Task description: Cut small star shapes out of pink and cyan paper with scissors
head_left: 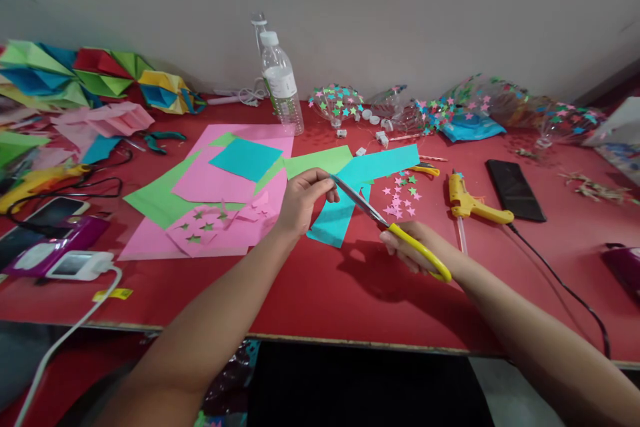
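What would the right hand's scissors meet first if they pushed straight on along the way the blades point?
Most likely the left hand: the blades of the scissors, held by the right hand, point up-left, and their tip sits right at its thumb and fingertips. Depth is unclear, so they may pass just beside it.

Matt teal paper [340, 217]; scissors [387, 223] with bright metal blades, glossy yellow plastic handles; smooth red counter [320, 293].

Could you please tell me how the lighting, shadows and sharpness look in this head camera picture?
Head view: soft, even light; the right hand with the scissors throws a dim shadow on the red table. The straight table edge bows, a wide-lens distortion. The hands and the teal paper look sharp; the forearms at the bottom edge are slightly soft. No strong glare, only a faint sheen on the bottle.
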Motion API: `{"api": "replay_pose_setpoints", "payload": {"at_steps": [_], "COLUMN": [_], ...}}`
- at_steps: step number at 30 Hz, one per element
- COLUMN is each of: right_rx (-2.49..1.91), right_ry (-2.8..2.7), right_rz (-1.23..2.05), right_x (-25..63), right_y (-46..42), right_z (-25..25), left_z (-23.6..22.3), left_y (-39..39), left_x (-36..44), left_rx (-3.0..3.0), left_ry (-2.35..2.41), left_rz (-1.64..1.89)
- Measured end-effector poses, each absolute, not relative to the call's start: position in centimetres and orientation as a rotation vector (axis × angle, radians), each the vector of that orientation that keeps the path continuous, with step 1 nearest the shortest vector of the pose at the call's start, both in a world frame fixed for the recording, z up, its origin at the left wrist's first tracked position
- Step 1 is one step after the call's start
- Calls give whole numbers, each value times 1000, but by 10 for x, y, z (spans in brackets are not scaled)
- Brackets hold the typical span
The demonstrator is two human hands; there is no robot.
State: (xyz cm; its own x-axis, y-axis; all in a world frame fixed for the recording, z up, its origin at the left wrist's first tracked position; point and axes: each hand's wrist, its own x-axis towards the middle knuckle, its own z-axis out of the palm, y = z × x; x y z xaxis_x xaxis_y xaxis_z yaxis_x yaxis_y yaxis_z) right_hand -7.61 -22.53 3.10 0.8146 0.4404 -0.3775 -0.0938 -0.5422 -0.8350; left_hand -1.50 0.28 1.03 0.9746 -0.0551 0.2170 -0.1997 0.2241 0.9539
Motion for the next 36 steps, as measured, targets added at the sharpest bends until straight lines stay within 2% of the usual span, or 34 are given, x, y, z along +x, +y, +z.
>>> {"api": "replay_pose_setpoints", "payload": {"at_steps": [26, 36], "right_rx": [-2003, -1968], "right_ry": [-221, -222], "right_rz": [690, 673], "right_x": [-73, -75], "right_y": [-224, -223], "right_z": [25, 24], "left_z": [9, 8], "left_y": [4, 2], "left_x": [-14, -13], "left_rx": [1381, 1364], "left_ry": [-191, -195], "left_rz": [72, 184]}}
